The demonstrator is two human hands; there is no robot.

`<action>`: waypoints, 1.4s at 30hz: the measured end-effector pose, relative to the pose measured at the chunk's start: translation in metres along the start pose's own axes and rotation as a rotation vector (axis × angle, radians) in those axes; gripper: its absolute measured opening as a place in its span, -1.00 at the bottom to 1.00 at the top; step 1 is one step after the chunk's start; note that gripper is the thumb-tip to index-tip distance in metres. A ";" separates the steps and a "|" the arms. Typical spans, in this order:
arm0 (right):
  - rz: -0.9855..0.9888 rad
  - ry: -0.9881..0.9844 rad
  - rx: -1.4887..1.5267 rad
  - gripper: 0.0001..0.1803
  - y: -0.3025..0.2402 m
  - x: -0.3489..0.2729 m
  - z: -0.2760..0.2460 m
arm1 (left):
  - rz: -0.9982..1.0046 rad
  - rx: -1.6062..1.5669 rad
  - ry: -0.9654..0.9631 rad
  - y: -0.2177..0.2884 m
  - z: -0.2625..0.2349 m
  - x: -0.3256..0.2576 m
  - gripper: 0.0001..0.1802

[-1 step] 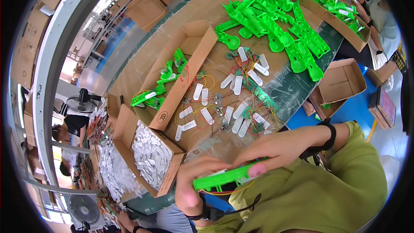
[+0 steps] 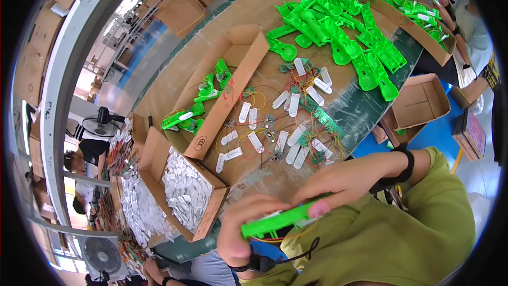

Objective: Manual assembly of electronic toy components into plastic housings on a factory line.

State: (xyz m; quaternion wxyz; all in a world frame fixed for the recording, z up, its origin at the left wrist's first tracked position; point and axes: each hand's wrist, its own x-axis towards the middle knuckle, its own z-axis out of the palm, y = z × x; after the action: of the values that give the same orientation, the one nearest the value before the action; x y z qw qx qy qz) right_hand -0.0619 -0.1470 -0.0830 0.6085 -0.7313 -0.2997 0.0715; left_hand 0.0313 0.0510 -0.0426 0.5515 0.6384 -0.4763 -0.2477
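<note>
Close to my body, a long green plastic housing is held level between both hands. My left hand is closed around its left end, with the fingers over the far side. From the right, my right hand grips the other end, its thumb on the near face and its fingers bent over the top edge. A bit of something white shows behind the housing under my left fingers. Red and yellow wires run along its underside. What the right fingertips touch is hidden.
White plastic pieces with wires and green circuit boards lie ahead on the table. Beyond is a heap of green housings. Cartons hold green assemblies and small white parts. Other people work at the left and far right.
The green housing and my left hand have shifted slightly to the right. Both hands keep their grip.
</note>
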 end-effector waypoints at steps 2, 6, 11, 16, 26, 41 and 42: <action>-0.015 -0.170 0.004 -0.58 -0.001 0.001 -0.009 | 0.040 0.107 0.014 0.001 0.003 -0.005 -0.09; -0.097 -0.206 -0.007 -0.59 -0.008 0.018 -0.010 | 0.046 0.113 0.120 -0.008 -0.003 -0.024 -0.15; 0.255 -0.309 -0.134 -0.58 -0.013 0.061 -0.049 | -0.066 0.343 0.512 -0.038 -0.031 -0.026 -0.37; 0.126 -0.044 -0.423 -0.65 0.027 0.121 -0.130 | -0.148 0.575 0.755 -0.042 -0.069 -0.026 -0.61; 0.613 0.589 -0.881 -0.53 0.119 0.196 -0.280 | -0.439 0.833 0.361 -0.080 -0.126 -0.059 -0.64; 1.005 0.543 -1.251 -0.51 -0.006 -0.106 -0.207 | -0.648 1.033 0.412 -0.099 -0.126 -0.052 -0.66; 1.045 0.600 -1.284 -0.50 0.003 -0.126 -0.192 | -0.637 1.037 0.394 -0.098 -0.127 -0.051 -0.66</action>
State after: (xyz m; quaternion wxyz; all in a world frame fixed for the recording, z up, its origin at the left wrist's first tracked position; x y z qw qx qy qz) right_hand -0.0726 -0.3758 -0.0711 0.0224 -0.9638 0.2633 -0.0366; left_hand 0.1489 0.1494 -0.1114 0.1475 0.9662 -0.2110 -0.0148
